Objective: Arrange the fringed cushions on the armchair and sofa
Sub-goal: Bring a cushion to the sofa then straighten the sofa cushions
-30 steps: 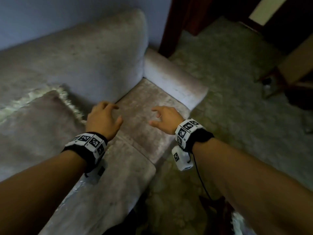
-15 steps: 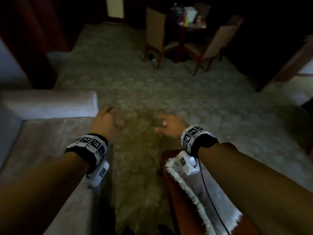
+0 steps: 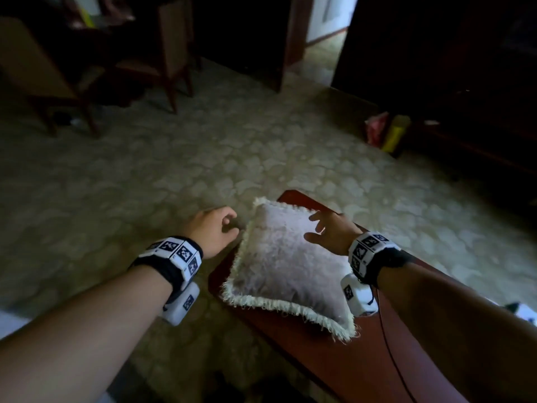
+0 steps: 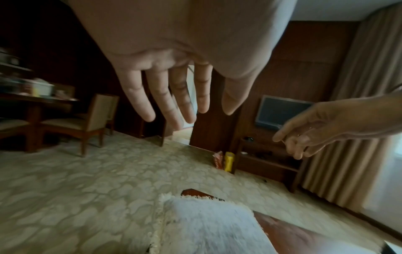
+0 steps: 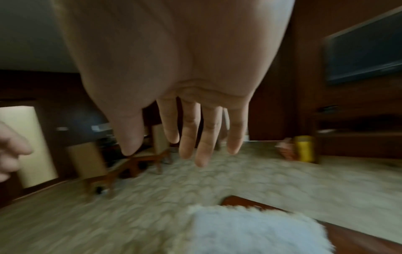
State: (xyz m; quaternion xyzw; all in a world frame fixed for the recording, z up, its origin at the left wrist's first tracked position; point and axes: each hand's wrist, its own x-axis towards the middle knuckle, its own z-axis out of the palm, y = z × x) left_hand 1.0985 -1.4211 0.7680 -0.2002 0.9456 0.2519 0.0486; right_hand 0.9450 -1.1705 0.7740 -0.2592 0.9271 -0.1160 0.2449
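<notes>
A pale grey cushion with a cream fringe lies flat on a reddish wooden table. My left hand hovers just left of the cushion's far left corner, fingers loosely bent, holding nothing. My right hand hangs above the cushion's far right part with its fingers spread, not touching it. The left wrist view has the cushion below straight fingers. In the blurred right wrist view the cushion lies under my extended fingers. No sofa or armchair is in view.
Patterned pale carpet spreads around the table. Wooden dining chairs stand at the far left. A yellow can and a pink packet sit on the floor by a dark TV stand. Curtains hang on the right.
The view has swung from the sofa to the wooden table. Both hands have come over the fringed cushion, the right hand now above it.
</notes>
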